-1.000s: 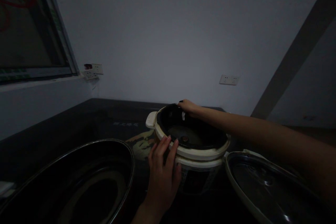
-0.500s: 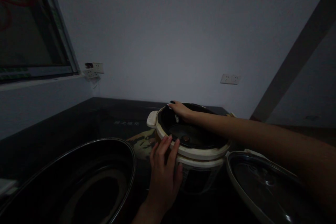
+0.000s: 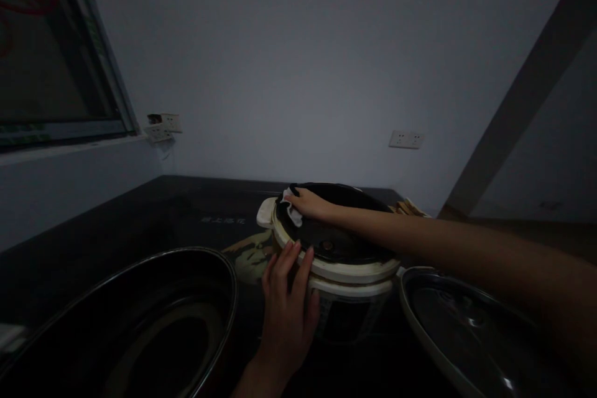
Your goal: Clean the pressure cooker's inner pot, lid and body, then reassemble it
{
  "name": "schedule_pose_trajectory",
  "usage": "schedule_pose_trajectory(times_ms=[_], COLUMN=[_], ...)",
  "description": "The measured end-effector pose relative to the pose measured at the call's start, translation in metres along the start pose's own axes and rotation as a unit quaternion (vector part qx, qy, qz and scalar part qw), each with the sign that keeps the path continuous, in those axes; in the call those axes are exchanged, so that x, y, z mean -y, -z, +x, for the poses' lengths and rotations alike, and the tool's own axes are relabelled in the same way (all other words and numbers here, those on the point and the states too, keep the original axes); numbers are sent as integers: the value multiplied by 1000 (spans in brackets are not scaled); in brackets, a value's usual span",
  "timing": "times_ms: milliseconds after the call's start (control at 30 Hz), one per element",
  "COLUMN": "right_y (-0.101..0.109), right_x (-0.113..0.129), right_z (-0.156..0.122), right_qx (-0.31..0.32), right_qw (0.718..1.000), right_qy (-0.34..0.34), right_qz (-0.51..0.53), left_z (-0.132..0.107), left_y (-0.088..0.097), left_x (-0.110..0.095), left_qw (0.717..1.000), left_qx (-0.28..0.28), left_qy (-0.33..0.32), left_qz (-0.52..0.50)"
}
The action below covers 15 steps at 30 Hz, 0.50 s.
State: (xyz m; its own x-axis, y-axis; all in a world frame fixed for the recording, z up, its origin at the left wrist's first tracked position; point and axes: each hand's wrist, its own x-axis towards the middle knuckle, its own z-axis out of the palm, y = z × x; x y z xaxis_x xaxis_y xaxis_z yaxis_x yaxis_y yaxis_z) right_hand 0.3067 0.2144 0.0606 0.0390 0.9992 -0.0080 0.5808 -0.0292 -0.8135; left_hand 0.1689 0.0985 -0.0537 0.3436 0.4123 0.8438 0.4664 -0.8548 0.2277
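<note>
An electric cooker (image 3: 357, 273) with a pale rim and a dark inside stands uncovered in front of me. My right hand (image 3: 310, 203) reaches over it and pinches a white-and-dark cloth (image 3: 293, 214) against the inner wall at the left. My left hand (image 3: 289, 311) rests on the cooker's near left side, fingers spread and stretched, their tips touching the rim. Right of the cooker lies a glass lid (image 3: 471, 329) with a pale edge, partly under my right forearm. The lower front of the cooker is lost in shadow.
A big dark pan (image 3: 163, 329) sits at the front left on the dark glossy tabletop (image 3: 186, 199). Pale brown items (image 3: 410, 206) show behind the cooker on the right. Wall sockets (image 3: 405, 139) and a window (image 3: 51, 56) are beyond.
My right hand has moved left and slightly down along the cooker's inner wall, and more of the cloth shows. My left hand stays on the rim.
</note>
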Motion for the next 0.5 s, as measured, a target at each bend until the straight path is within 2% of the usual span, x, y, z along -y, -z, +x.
schedule_pose_trajectory(times_ms=[133,233,333,500], right_y=[11,19,17,7], right_x=[-6,-10,-10,-1], right_z=[27,35,32,11], right_qx=[-62,-85,-67,13], right_qw=[996,993,994,997], right_qy=[-37,-51,-42,12], right_qz=[-47,-70,-78,-81], left_z=[0,1,1,0], left_y=[0,0,0,0], left_x=[0,0,0,0], left_qw=[1000,1000,1000,1000], left_qx=[0,0,-1,-13], left_qy=[-1,-2,3,9], left_qz=[4,4,3,-5])
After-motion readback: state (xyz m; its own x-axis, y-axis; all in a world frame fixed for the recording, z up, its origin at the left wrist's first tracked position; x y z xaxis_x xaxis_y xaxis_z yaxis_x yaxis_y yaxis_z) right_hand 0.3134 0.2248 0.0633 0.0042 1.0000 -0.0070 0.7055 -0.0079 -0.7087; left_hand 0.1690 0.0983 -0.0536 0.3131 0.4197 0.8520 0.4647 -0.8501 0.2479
